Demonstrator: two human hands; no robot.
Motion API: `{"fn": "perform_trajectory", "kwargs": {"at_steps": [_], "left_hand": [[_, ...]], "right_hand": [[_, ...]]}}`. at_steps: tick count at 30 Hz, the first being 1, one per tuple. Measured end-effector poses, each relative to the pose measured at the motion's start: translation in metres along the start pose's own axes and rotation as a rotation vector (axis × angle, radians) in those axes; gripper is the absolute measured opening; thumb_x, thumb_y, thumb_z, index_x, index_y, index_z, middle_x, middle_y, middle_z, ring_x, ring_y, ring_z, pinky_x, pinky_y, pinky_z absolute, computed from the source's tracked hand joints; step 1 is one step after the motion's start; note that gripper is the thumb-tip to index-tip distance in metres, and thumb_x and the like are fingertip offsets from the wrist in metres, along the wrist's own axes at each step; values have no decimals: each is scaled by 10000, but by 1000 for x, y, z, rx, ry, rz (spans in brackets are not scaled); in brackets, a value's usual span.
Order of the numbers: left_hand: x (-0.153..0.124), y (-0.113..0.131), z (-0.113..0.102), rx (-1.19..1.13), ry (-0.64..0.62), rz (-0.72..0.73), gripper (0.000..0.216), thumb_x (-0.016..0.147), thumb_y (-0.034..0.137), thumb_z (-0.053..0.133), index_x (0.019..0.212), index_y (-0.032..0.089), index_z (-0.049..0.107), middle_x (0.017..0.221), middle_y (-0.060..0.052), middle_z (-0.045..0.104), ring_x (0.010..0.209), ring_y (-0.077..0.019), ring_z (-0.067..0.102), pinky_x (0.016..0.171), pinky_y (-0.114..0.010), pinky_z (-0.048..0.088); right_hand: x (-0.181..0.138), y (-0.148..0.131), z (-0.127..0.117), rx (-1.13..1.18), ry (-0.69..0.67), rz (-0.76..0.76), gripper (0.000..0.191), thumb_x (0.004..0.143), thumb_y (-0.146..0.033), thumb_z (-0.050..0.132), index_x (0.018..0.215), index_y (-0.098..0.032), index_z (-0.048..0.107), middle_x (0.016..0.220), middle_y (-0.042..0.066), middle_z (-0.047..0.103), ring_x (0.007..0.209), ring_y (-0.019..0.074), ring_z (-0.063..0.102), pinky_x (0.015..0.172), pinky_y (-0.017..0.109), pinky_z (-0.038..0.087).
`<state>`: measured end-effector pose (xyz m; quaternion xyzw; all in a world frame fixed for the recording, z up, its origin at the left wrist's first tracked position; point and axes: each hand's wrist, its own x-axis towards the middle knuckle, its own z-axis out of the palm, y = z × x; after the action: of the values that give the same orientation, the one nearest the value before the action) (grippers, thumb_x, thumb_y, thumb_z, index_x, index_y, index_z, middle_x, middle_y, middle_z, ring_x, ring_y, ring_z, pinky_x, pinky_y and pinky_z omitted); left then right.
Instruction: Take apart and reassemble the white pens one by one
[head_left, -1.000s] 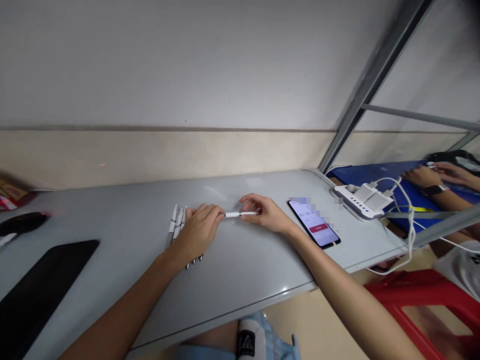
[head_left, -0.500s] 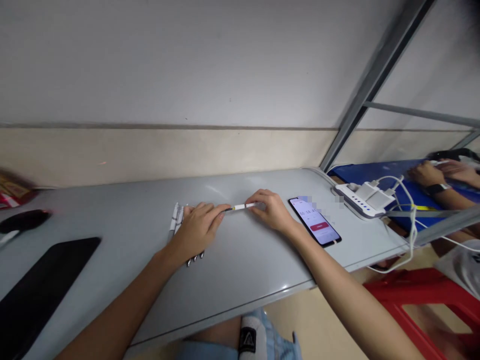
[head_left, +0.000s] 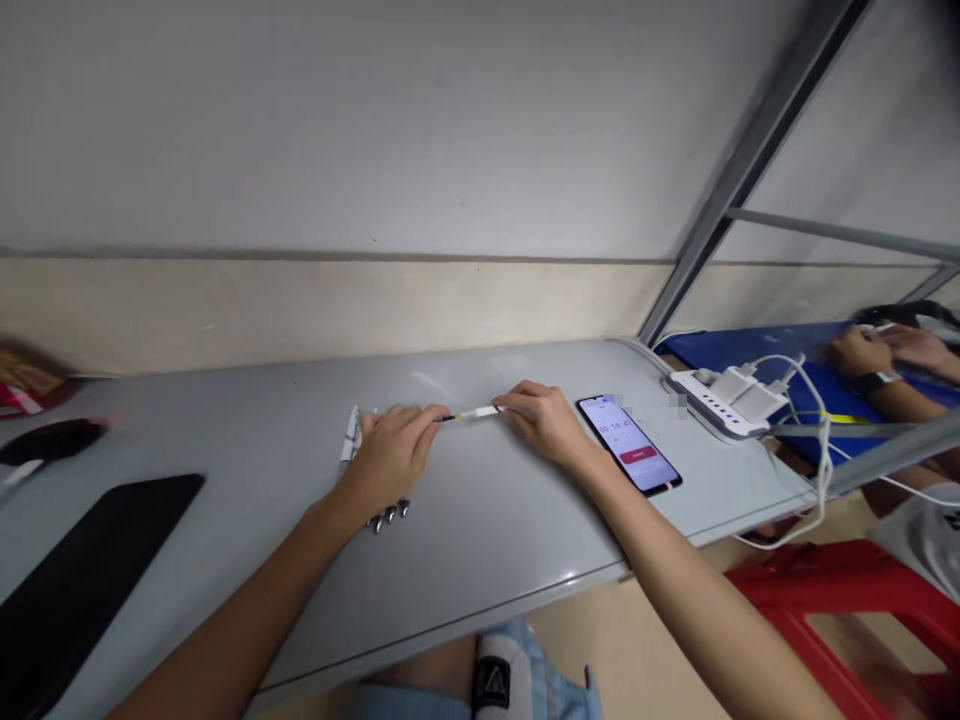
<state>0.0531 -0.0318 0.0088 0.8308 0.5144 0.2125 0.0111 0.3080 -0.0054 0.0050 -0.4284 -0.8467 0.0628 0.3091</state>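
Over the grey table, my left hand (head_left: 394,445) pinches one end of a thin pen refill (head_left: 465,414) with a dark and yellow end. The refill's other end runs into a white pen barrel (head_left: 486,410), which my right hand (head_left: 541,420) holds between thumb and fingertips. Refill and barrel lie in one line, almost level. Beneath and beside my left hand are several white pens (head_left: 350,440); their silver tips (head_left: 390,514) show below the palm, while their middles are hidden.
A lit phone (head_left: 630,443) lies right of my right hand. Beyond it sits a power strip (head_left: 720,400) with plugged chargers and white cables. At left is a black flat object (head_left: 105,590). Another person's hands (head_left: 885,350) work over a blue table. A red stool (head_left: 847,600) stands below.
My hands have moved slightly apart, the left one shifting left. More of the refill now shows between my left fingers and the barrel.
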Motion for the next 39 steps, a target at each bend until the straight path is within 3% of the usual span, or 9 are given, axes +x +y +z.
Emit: {"fn": "perform_trajectory", "kwargs": {"at_steps": [12,16,20,22,24,26,31,36,39], "left_hand": [[-2,2,10,-21,-47,30,284,988,340,309,1005,218,565,938,-38,656,906,-218,556,813,-389,291],[-3,1,9,-25,-67,60,293,992,333,303,981,215,571,902,-33,635,903,-218,535,806,-385,288],[-2,3,6,-10,-44,96,278,991,326,311,980,223,568,909,-33,640,895,-220,514,782,-382,276],[-1,4,5,1,-36,100,273,991,327,312,983,225,565,918,-32,643,896,-219,509,782,-385,272],[-1,3,4,9,-29,93,264,989,327,317,983,223,561,935,-35,647,910,-220,508,786,-388,271],[-1,3,2,14,-20,85,258,987,325,320,982,219,556,947,-40,652,919,-221,510,786,-387,272],[-1,3,1,-4,-30,100,248,985,314,321,982,221,551,931,-32,654,892,-211,518,778,-379,271],[-2,4,2,-18,-38,102,246,983,312,329,986,221,558,951,-31,653,903,-212,512,781,-374,270],[-2,4,2,-30,-45,106,251,988,315,321,998,220,553,938,-28,647,891,-207,511,780,-370,271]], "right_hand": [[3,-16,16,226,17,-100,234,935,-261,537,1109,-233,692,974,73,676,869,188,564,830,340,408],[4,-20,14,487,28,18,184,875,-310,632,1002,-206,715,955,55,710,858,171,596,785,297,431],[4,-20,13,621,-119,181,366,935,-425,491,792,-158,695,663,14,623,603,121,508,582,251,374],[4,-19,10,651,-185,204,388,945,-441,455,800,-156,675,592,-14,544,553,108,446,555,244,348],[4,-17,5,686,-186,192,276,889,-419,565,984,-176,655,659,-22,553,598,109,462,579,234,365],[3,-15,1,699,-162,176,349,819,-393,665,1101,-195,610,736,-17,573,645,113,483,596,228,376],[2,-11,-1,663,-271,262,448,952,-493,397,862,-136,650,564,-15,517,527,105,438,557,244,354],[2,-12,1,680,-188,209,348,828,-444,636,1058,-185,610,672,-28,541,595,108,457,559,227,358],[2,-13,0,652,-256,250,391,924,-493,461,858,-150,635,577,-22,504,538,103,425,541,239,341]]}}
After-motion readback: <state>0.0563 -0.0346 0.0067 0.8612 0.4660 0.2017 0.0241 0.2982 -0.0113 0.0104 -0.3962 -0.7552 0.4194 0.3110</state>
